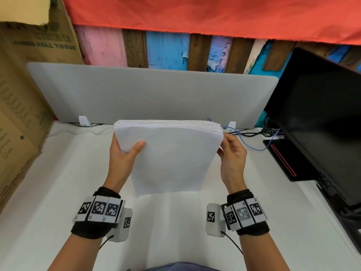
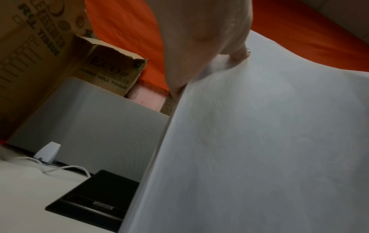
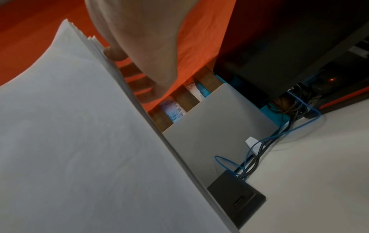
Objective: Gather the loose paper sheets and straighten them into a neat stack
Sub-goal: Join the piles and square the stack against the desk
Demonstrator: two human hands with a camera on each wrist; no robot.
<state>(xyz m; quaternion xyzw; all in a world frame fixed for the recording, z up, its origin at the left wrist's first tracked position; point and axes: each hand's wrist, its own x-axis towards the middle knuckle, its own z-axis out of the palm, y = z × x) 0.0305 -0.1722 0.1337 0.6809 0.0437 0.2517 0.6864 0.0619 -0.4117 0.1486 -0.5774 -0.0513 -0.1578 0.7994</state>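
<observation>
Wrist bands sit nearest the head camera. Left hand: thumb flat on the front face of the paper stack, fingers hidden behind, so clamped on its left edge. Right hand: fingers curled, pinching the right edge, where the top corner sheets look fanned. Stack stands upright between both hands, long axis vertical, bottom edge on or just above the white desk; contact not resolvable. Judgement: next move is a downward tap to square the edges.
</observation>
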